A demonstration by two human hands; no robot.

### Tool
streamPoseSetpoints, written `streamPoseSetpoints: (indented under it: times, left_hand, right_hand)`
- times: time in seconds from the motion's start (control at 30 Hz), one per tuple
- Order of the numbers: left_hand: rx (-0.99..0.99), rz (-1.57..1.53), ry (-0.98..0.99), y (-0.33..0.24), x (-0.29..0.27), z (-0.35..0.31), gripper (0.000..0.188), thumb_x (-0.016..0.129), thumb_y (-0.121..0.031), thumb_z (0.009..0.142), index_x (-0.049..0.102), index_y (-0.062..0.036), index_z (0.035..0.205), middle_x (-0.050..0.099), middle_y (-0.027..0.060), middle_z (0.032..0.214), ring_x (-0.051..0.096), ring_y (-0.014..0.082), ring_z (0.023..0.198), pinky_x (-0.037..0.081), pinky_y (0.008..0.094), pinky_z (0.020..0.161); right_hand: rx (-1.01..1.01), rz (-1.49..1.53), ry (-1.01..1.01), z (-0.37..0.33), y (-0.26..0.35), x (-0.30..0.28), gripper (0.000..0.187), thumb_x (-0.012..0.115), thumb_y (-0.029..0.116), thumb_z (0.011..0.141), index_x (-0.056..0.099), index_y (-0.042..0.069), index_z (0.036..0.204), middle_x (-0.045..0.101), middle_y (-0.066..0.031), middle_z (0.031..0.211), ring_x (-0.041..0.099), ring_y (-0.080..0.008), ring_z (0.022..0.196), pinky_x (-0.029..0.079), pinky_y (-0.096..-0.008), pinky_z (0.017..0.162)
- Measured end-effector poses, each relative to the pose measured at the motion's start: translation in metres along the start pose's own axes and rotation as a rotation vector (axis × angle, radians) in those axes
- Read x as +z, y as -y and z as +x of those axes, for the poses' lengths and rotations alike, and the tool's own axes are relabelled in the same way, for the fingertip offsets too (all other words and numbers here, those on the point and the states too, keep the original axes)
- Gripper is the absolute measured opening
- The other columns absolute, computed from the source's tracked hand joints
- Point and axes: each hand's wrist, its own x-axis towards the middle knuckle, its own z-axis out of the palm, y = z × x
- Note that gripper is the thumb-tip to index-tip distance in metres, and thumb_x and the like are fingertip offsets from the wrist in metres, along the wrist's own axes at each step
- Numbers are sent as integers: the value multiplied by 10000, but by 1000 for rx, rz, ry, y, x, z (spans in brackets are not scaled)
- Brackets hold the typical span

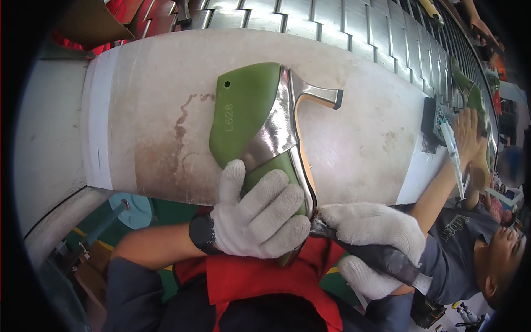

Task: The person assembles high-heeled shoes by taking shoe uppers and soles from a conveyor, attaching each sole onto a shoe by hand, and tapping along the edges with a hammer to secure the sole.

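A silver metallic high-heeled shoe [276, 130] lies on its side on a green shoe last [243, 105], its heel pointing to the far right. White-gloved, my left hand [260, 216] grips the shoe's front part, fingers wrapped over the last. My right hand [379, 229], gloved too, is closed round a dark-handled tool [381, 260] that looks wrapped in black tape. The tool's shiny tip [322, 227] is at the sole edge near the toe; its exact shape is partly hidden by my fingers.
The shoe rests over a pale, stained worktop [171, 160]. Beyond it runs a metal slat conveyor [332, 25]. At the right a co-worker's hand [469, 135] is near another green last [474, 102]. A blue stool [133, 210] stands below left.
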Motion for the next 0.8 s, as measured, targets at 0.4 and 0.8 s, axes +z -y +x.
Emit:
streamPoseSetpoints:
  times: [0.4,0.8]
  left_hand:
    - [-23,62,9,-1,-8,5,290,768,-156,908,617,-126,1154,691,191,1245,705,425,1158,405,766,1080]
    - [-14,73,93,1,-14,11,175,740,-159,901,600,-127,1001,689,171,1178,714,400,1064,456,733,973]
  right_hand:
    - [-27,28,-105,-29,-22,10,351,848,38,887,745,-49,1211,805,-241,1205,811,-307,1109,640,-398,981]
    - [183,175,-302,-2,-2,17,453,868,257,886,696,-76,1141,788,-287,1189,784,-370,1119,614,-468,1029]
